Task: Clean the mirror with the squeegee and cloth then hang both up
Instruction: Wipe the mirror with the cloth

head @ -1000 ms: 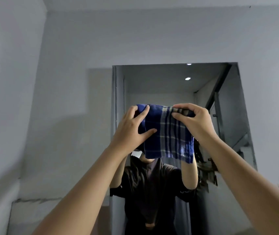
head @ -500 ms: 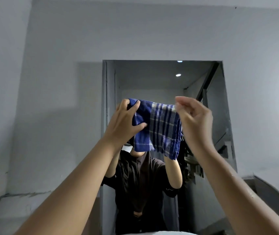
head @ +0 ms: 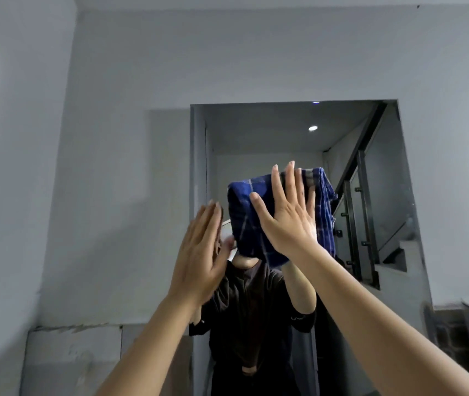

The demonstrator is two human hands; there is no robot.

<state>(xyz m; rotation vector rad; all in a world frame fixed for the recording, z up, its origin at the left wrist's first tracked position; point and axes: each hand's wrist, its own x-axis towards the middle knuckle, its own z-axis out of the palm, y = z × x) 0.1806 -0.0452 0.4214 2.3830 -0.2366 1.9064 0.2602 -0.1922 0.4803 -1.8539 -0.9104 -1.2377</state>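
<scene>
Two hands raised before wall mirror; one cloth in use.

Right hand: flat, fingers spread wide, palm pressing blue plaid cloth against the mirror's middle, no closed grip. Left hand: flat and wide, fingers together, holding nothing, just left of the cloth, near the mirror's left edge. Mirror: set in grey wall, reflecting a dark-shirted person and stair railing.

The blue plaid cloth, bunched, lies flat against the wall mirror.
</scene>
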